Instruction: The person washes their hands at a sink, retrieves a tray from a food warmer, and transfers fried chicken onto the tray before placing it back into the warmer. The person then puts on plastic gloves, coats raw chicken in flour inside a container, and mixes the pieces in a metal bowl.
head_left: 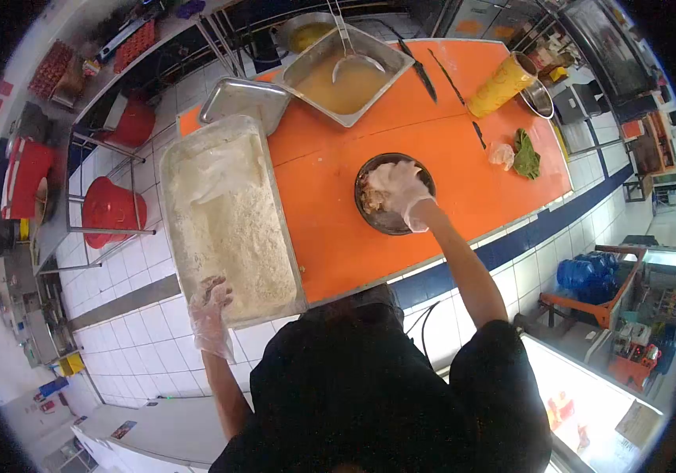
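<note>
My right hand (407,194), in a clear plastic glove, reaches into a dark round bowl (389,228) on the orange tabletop. Brownish, meat-like pieces (371,197) lie in the bowl beside the hand. The fingers look whitish and run down among the contents, so their grip is hidden. At the lower left edge of a large metal tray (284,246) of pale flour (231,229) is my left hand (212,309), also gloved. Its fingers are loosely bent and apart, with brownish residue on the tips and nothing visible in them.
A deep metal pan (300,93) of cloudy liquid holds a ladle (344,39), with a smaller metal tray (210,106) alongside. A knife (420,75), yellow cylinder (503,85), metal bowl (541,101) and green cloth (526,155) are on the table's far side.
</note>
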{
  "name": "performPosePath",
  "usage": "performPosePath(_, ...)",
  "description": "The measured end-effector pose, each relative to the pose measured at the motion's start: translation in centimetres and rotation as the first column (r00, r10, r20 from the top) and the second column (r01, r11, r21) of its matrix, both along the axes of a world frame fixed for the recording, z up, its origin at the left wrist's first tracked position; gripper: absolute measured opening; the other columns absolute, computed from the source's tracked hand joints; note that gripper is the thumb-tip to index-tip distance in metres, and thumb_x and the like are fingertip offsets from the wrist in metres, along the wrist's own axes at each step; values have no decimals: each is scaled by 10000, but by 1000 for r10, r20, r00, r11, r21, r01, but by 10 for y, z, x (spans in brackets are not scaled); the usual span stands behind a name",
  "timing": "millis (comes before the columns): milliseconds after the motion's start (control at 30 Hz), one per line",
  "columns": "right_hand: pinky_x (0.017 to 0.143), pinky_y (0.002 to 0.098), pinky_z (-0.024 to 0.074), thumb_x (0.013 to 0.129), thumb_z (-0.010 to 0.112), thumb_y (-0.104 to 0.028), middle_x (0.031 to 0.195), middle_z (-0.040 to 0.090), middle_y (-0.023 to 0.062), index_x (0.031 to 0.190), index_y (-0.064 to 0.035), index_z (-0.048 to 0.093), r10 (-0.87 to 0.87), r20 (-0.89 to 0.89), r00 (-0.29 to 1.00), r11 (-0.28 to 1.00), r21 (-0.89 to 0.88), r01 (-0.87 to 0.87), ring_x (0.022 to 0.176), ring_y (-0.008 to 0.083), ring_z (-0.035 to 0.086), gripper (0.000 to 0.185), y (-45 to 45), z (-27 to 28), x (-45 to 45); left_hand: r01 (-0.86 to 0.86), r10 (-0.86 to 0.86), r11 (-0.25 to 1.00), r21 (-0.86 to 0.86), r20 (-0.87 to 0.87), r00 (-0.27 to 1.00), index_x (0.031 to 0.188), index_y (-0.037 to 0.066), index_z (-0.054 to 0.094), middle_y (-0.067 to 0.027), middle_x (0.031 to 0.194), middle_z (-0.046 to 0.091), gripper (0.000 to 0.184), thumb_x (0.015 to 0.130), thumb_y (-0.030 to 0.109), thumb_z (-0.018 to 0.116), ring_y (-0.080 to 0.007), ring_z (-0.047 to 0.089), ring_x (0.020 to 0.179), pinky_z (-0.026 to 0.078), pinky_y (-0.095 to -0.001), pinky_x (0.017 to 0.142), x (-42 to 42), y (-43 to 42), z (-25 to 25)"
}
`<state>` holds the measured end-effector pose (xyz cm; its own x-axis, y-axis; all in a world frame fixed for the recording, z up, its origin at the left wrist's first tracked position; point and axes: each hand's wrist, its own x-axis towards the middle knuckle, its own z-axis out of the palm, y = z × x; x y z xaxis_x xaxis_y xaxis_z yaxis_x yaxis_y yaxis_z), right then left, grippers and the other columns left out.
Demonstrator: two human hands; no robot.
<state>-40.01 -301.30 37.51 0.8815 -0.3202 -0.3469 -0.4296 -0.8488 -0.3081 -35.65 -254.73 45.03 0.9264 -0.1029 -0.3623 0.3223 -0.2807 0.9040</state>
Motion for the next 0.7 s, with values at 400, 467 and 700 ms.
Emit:
performPosePath(400,1050,392,430,955,498,-203,1451,432,144,1405,-28,415,43,-38,998,980,-192,-49,1313,297,440,490,12,-53,6,-108,109,994,-27,32,994,1151,-8,605,-101,1074,645,349,907,233,668,-166,637,864,514,-265,725,4,15,-2)
performPosePath(467,1105,354,352,947,510,-250,1502,366,133,1418,-9,394,-113,-256,960,991,35,126,1391,269,332,542,12,-68,18,-102,103,994,-26,47,994,1152,-7,604,-99,1073,645,343,907,225,665,-169,638,860,515,-266,725,2,9,-1)
performPosePath(700,1126,339,329,918,561,-334,1529,331,120,1406,-47,444,-74,-254,964,994,-94,51,1393,246,346,578,-24,-81,-4,-103,106,992,-66,35,994,1155,-3,607,-93,1077,644,328,898,193,659,-171,636,879,510,-263,742,0,10,-1)
